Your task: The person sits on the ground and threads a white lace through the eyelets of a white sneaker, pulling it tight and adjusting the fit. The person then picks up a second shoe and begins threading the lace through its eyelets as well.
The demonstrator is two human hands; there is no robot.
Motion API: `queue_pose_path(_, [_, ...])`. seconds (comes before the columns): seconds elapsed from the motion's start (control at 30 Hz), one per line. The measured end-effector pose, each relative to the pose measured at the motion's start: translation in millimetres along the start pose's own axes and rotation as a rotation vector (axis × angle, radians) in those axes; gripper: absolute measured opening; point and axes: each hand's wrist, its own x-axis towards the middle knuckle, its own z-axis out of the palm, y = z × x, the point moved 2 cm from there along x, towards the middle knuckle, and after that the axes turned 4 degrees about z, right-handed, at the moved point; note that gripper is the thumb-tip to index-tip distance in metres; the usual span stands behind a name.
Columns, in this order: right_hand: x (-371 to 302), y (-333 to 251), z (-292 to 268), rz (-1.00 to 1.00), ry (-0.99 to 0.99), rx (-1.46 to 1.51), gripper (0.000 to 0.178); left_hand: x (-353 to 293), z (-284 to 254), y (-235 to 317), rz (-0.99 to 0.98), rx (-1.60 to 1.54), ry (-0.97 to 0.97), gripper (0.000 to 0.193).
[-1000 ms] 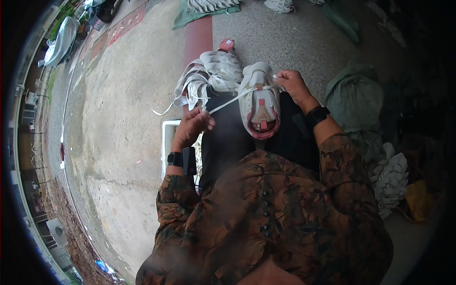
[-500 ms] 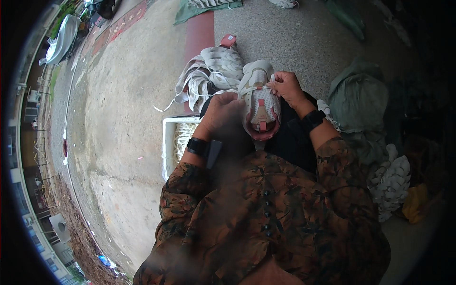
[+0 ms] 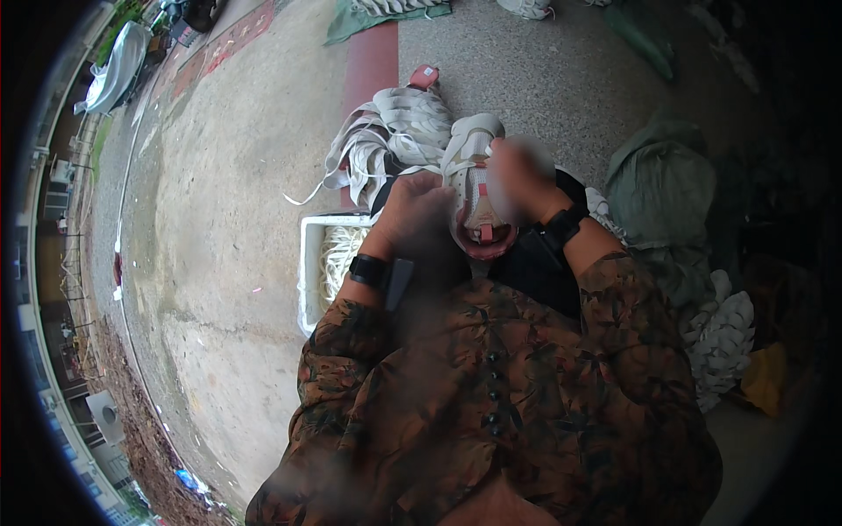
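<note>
I see the left hand [image 3: 414,209] curled beside the shoe's [image 3: 483,210] left edge, right hand [image 3: 524,178] blurred over its right; can't tell either's fingers' gap or hold.

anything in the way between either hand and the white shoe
Nothing visible: the left hand is at the left edge of the white shoe, and the blurred right hand is over its right side. The white pile lies beyond the left hand.
</note>
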Motion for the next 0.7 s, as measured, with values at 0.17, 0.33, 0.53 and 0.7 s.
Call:
queue_pose_path(0.17, [4,10,-1,0.474,-0.029,0.284,0.028,1,5,-1,0.041,0.047,0.014,0.017])
queue_pose_path(0.33, [-2,-14,0,0.261,0.018,-0.125,0.018,17,26,4,0.197,0.185,0.187,0.018])
queue_pose_path(0.53, [-10,-30,-20,0.119,-0.277,-0.232,0.014,46,56,11,0.323,0.731,0.26,0.017])
queue_pose_path(0.7, [-4,-7,-23,0.228,-0.309,-0.006,0.011,58,68,-11,0.341,1.101,0.185,0.013])
